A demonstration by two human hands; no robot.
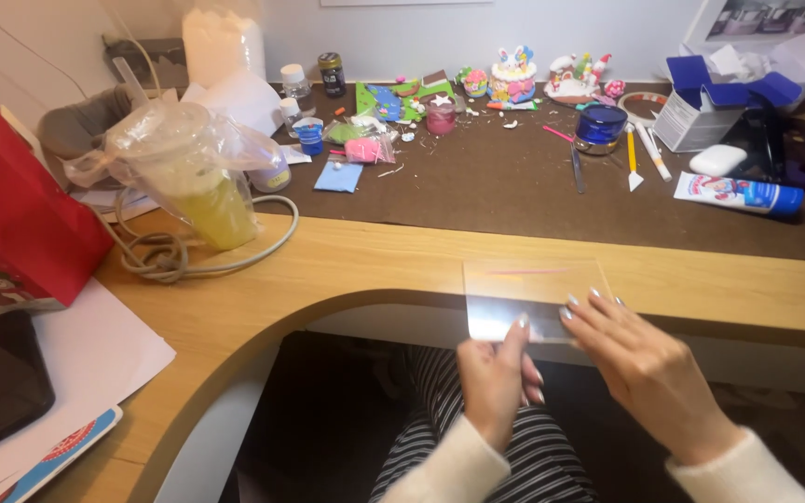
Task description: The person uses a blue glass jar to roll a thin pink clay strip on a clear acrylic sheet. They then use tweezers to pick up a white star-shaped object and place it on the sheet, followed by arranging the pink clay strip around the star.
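A clear rectangular plastic sheet [533, 296] is held flat over the front edge of the curved wooden desk [347, 256]. My left hand [498, 377] pinches its near edge between thumb and fingers. My right hand [640, 363] rests its fingertips on the sheet's near right part. Both wrists wear cream sleeves. Striped trousers show below the hands.
A brown mat [514, 186] holds small clay figures [512, 76], a blue jar [600, 126], craft tools [633, 154], a tube [738, 194] and a blue-and-white box [715, 98]. At left are a bagged drink cup [199, 177], a coiled cable [165, 251] and a red bag [11, 214].
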